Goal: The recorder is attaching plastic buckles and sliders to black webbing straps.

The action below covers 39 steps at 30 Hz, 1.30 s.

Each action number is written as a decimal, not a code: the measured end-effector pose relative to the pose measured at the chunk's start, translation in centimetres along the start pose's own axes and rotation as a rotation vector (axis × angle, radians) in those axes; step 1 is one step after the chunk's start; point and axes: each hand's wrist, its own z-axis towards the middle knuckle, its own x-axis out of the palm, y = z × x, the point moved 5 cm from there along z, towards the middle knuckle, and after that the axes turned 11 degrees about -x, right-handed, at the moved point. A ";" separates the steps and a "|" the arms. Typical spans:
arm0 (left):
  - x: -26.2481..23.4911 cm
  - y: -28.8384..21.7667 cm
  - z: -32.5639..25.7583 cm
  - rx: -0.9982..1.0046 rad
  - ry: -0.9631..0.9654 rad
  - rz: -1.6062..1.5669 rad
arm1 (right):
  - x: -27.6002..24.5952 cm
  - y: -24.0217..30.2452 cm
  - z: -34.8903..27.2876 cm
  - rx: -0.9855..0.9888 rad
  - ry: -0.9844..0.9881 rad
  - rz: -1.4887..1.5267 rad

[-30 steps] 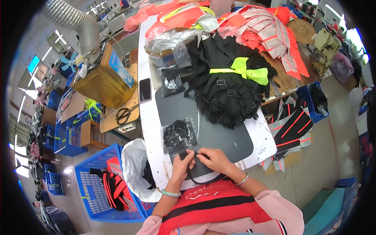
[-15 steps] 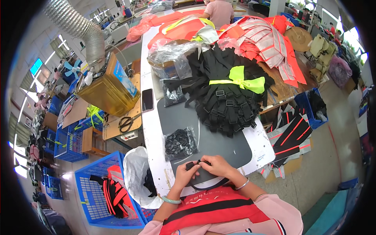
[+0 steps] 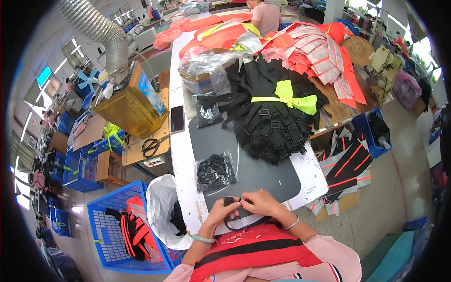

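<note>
At the near edge of the table, both of my hands are closed on a black strap [image 3: 229, 200]. My left hand [image 3: 221, 211] pinches it, with a dark end showing above the fingers. My right hand [image 3: 262, 202] grips it just beside, fingertips close to the left ones. Any small part between the fingertips is too covered to make out. Just beyond the hands lies a clear bag of small black plastic pieces [image 3: 216, 173]. Farther back sits a big bundle of black straps with buckles [image 3: 277, 127], tied by a yellow-green band [image 3: 296, 97].
Left of the table stand a white sack [image 3: 159, 211] and a blue crate [image 3: 108, 235] holding red-and-black strips. A phone [image 3: 177, 119] lies at the left edge, near black scissors [image 3: 151, 146]. Orange and silver pieces [image 3: 314, 51] are heaped behind. A person [image 3: 266, 18] sits at the far end.
My hands have shifted slightly down toward me, still close together on the strap. The strap's loop below them has changed shape a little.
</note>
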 end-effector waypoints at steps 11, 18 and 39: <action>-0.2 1.1 -0.1 -0.048 0.073 -0.214 | 0.2 0.0 -0.5 0.003 0.002 0.038; 0.8 0.2 -0.3 0.025 -0.022 -0.134 | 0.1 0.0 -1.0 0.004 -0.109 0.003; 2.8 1.0 -1.0 -0.077 0.013 -0.150 | 1.1 0.1 -2.6 -0.071 -0.072 -0.209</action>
